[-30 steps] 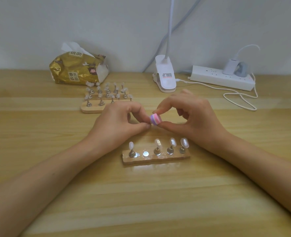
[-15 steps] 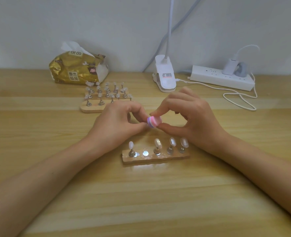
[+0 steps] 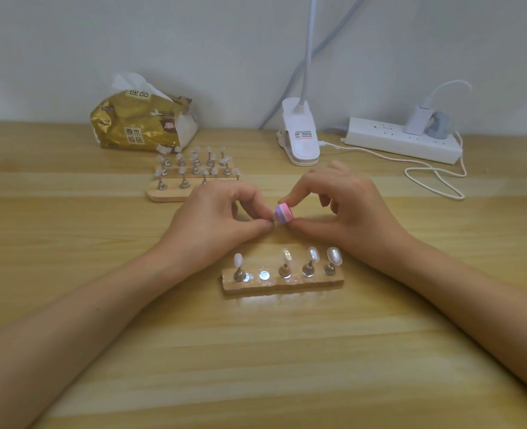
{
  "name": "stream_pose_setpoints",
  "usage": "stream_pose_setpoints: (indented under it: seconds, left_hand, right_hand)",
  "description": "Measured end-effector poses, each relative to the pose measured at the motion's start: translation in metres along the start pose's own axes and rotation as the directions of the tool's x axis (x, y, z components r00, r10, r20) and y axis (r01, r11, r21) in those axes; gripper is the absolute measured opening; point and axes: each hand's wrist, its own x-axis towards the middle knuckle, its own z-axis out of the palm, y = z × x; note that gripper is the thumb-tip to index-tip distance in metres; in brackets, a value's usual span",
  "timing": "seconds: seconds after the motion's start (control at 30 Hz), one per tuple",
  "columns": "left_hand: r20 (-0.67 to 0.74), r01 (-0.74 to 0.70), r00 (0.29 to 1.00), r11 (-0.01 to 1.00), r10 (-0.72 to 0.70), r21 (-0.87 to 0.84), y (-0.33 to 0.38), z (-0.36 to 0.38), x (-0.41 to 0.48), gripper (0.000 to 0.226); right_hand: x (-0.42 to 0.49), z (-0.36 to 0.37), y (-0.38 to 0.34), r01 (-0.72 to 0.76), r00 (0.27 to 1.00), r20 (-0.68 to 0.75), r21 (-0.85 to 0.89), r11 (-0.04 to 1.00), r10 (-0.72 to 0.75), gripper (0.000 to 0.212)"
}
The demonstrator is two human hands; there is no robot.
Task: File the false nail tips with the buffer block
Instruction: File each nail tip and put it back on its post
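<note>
Pinching the buffer block (image 3: 284,213), a small piece striped pink and lilac, between thumb and forefinger of the right hand (image 3: 349,212), with the other fingers curling loosely behind. Pressing the block's left face against something pinched at the thumb and forefinger tips of the left hand (image 3: 216,221). Judging by the vacant magnet disc (image 3: 264,275), probably a nail tip on its stand, but almost wholly hidden by the fingers and so not telling for certain. Working in mid-air just above and behind the near wooden holder (image 3: 282,283), with both forearms lying low over the table (image 3: 70,351).

Standing upright on that holder, four false nail tips (image 3: 334,255) on metal stands: one left of the vacant disc, three right of it. Waiting further back, partly behind the left hand, a second holder (image 3: 169,195) crowded with more tips. Beyond it, a gold tissue pack (image 3: 141,125), a white lamp clip (image 3: 301,134) and a power strip (image 3: 401,140), its cable (image 3: 435,181) looping over the wood.

Risking, from here:
- Pressing too hard and flicking the tiny piece out of so narrow a pinch.
- Letting the block slide off the edge and scuffing a fingertip instead.
- Dropping a wrist and toppling the stands directly beneath, these most likely being held by magnets alone.
</note>
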Motion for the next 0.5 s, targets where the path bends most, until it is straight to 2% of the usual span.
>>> stream_pose_setpoints:
  seconds: [0.1, 0.2, 0.3, 0.4, 0.5]
  left_hand:
    - [0.001, -0.014, 1.0, 1.0, 0.014, -0.007, 0.0006, 0.0005, -0.0004, 0.015]
    - [-0.003, -0.011, 1.0, 1.0, 0.011, -0.005, -0.0009, 0.0007, 0.0, 0.015]
    - [0.002, -0.017, 1.0, 1.0, 0.017, -0.005, -0.001, 0.0009, -0.0001, 0.02]
    - [-0.002, -0.009, 1.0, 1.0, 0.009, -0.008, -0.0024, 0.0006, 0.0003, 0.02]
    - [0.003, -0.018, 1.0, 1.0, 0.018, -0.003, -0.0015, 0.0009, 0.0001, 0.019]
  right_hand:
    - [-0.0016, -0.0001, 0.0008, 0.048, 0.999, 0.007, 0.004, 0.999, -0.048, 0.009]
    - [-0.0006, 0.0008, 0.003, -0.017, 1.0, 0.012, 0.004, 1.0, 0.017, 0.009]
    - [-0.0013, 0.0006, 0.0032, 0.055, 0.998, -0.015, 0.007, 0.998, -0.055, 0.01]
    - [-0.0001, 0.0008, 0.0057, 0.001, 1.0, -0.005, 0.023, 1.0, -0.001, 0.009]
    - [-0.0016, 0.0018, 0.0058, 0.04, 0.999, -0.004, 0.051, 0.998, -0.04, 0.009]
